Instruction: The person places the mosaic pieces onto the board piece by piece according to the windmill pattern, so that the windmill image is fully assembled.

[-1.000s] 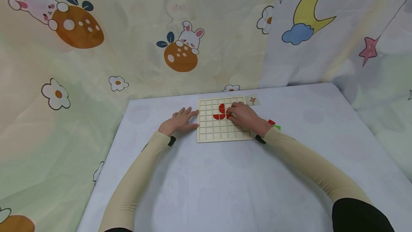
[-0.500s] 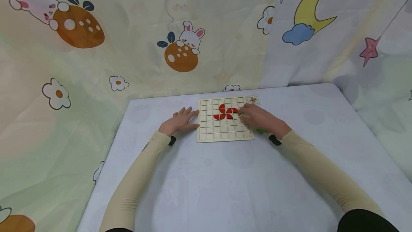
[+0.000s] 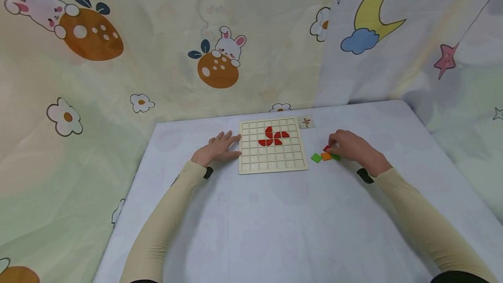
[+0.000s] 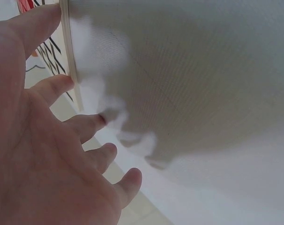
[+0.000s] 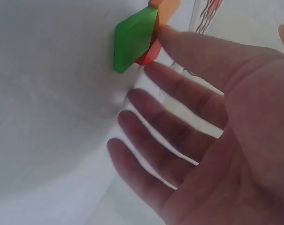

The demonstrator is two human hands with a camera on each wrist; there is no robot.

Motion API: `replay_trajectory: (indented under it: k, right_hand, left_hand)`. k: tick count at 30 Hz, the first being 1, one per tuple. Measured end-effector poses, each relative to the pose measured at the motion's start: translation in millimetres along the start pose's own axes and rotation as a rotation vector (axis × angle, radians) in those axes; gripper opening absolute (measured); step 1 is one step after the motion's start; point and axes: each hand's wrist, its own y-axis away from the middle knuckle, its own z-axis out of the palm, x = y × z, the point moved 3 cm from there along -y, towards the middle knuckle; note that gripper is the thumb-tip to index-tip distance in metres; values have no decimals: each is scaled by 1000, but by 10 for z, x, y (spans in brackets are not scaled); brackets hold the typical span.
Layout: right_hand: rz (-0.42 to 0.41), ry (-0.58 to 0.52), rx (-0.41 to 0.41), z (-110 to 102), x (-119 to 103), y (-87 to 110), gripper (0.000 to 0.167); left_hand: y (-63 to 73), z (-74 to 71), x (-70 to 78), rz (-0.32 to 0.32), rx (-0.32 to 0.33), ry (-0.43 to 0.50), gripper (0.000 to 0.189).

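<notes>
On the table lies a square wooden grid board (image 3: 251,160) with several red curved-edge tiles (image 3: 278,135) set in a pinwheel shape near its middle. My left hand (image 3: 216,150) is spread at the board's left side; thumb and index fingertip touch its edge in the left wrist view. To the right of the board, my right hand (image 3: 355,150) is over a small group of loose tiles. Its thumb and index fingertip are at opposite ends of a red tile (image 5: 149,54), pinching it. A green tile (image 5: 134,40) and an orange tile (image 5: 167,11) lie right against that red one.
Another green tile (image 3: 316,157) lies left of the orange one. A small pattern card (image 3: 306,122) with a pinwheel picture sits at the board's upper right corner. Behind the white-covered table (image 3: 255,222) hangs a printed cloth (image 3: 165,47).
My right hand has left the red tiles on the board and moved right to the loose tiles, uncovering the pinwheel shape. The left hand stays at the board's edge.
</notes>
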Motion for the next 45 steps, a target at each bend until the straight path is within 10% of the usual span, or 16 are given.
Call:
replay_trajectory:
  k: [8,17,26,45]
  right_hand:
    - [-111,32,72,76,-46,-121,8]
    - [173,113,97,46,-63,-18,46]
    - [144,40,104,120,-165,-130,23]
    - [130,-48,130,178,-167,-275,33]
  left_hand:
    - [-14,2,3,18,2,9,77]
    - [3,-17,12,8,-1,3,77]
    - [20,-29,9,12,1,14,77]
    - [-25,14,-24,24,-1,-1,77]
